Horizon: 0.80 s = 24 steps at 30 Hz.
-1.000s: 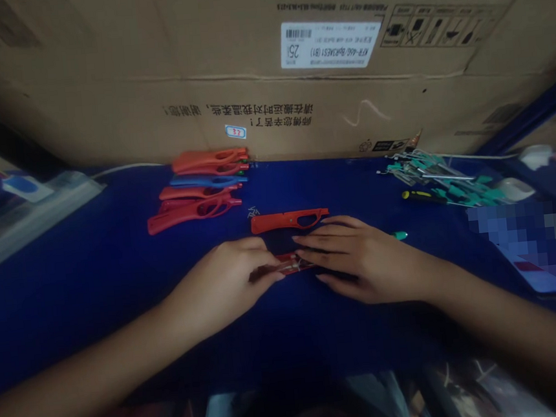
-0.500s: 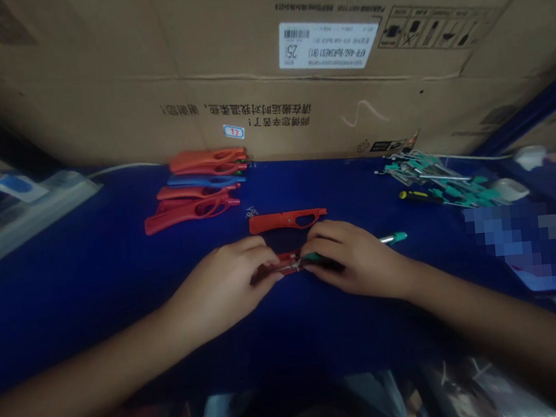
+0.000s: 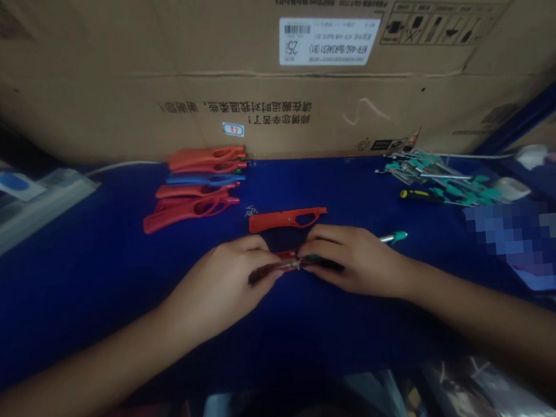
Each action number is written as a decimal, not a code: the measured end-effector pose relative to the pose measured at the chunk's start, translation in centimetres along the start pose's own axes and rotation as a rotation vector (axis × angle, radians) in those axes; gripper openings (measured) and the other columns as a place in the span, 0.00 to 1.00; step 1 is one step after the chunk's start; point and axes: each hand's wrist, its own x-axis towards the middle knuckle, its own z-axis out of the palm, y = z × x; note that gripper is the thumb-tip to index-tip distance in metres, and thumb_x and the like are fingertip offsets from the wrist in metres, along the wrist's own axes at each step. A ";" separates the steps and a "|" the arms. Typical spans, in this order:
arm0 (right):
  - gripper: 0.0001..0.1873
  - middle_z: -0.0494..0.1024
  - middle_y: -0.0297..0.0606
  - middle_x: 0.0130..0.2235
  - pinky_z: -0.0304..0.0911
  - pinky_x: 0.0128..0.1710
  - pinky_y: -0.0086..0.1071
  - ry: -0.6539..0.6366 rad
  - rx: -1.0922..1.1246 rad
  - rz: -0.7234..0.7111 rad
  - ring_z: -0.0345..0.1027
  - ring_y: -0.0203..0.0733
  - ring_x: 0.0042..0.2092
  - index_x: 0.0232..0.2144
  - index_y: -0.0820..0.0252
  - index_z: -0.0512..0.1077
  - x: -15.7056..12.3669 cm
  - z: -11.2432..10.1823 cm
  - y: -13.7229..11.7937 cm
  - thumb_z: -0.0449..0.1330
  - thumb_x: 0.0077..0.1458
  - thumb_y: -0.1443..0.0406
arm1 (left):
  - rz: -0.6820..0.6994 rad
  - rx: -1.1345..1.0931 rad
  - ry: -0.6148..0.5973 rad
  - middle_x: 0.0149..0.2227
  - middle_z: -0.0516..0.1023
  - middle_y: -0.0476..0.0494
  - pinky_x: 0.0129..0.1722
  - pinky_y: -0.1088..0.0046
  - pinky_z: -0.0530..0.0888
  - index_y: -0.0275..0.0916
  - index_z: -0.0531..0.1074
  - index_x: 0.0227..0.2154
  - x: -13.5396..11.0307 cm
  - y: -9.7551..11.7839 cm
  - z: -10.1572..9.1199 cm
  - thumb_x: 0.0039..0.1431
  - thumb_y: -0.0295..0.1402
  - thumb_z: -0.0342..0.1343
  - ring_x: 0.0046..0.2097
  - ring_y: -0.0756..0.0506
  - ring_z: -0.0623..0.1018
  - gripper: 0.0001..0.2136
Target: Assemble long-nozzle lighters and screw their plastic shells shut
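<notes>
cardboard (image 3: 226, 60) backs blue tabletop (image 3: 103, 269) — left fingers (image 3: 261, 257) and right fingers (image 3: 324, 248) pinch red casing (image 3: 289, 255).

Cardboard carton (image 3: 100, 68), upper half of frame: inverted print reads "师傅您辛苦了!请在搬运时对我温柔些,谢谢您!". White barcode label (image 3: 330, 40), upper right of centre: inverted, reads "KFR-46G/BpR3AES1 (B1)" and "25"; finer lines illegible. Pictogram panel (image 3: 430, 25), upper right: row of boxed handling symbols, captions illegible. Blue-bordered sticker (image 3: 233, 129), above frame centre, on the carton: red handwritten digits, not reliably legible.
</notes>
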 end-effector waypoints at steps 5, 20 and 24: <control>0.11 0.76 0.41 0.42 0.66 0.38 0.33 0.016 -0.018 -0.018 0.71 0.39 0.40 0.47 0.59 0.74 0.0 -0.1 0.0 0.54 0.67 0.64 | -0.023 0.012 0.008 0.36 0.77 0.49 0.35 0.73 0.73 0.44 0.80 0.41 0.1 0.0 0.1 0.65 0.33 0.58 0.34 0.49 0.77 0.07; 0.13 0.79 0.43 0.43 0.68 0.39 0.37 0.036 -0.242 -0.161 0.72 0.42 0.40 0.46 0.63 0.78 -0.3 -0.8 -0.3 0.55 0.67 0.65 | 0.035 -0.047 0.024 0.39 0.79 0.48 0.38 0.73 0.74 0.45 0.81 0.42 0.2 -0.3 0.1 0.66 0.31 0.57 0.39 0.49 0.79 0.08; 0.13 0.79 0.43 0.42 0.65 0.36 0.37 -0.001 -0.351 -0.192 0.71 0.42 0.38 0.45 0.65 0.77 -0.1 -1.1 -1.2 0.54 0.67 0.67 | 0.043 -0.051 0.033 0.38 0.79 0.48 0.37 0.74 0.74 0.43 0.80 0.40 0.2 -0.3 0.1 0.66 0.30 0.58 0.39 0.49 0.79 0.06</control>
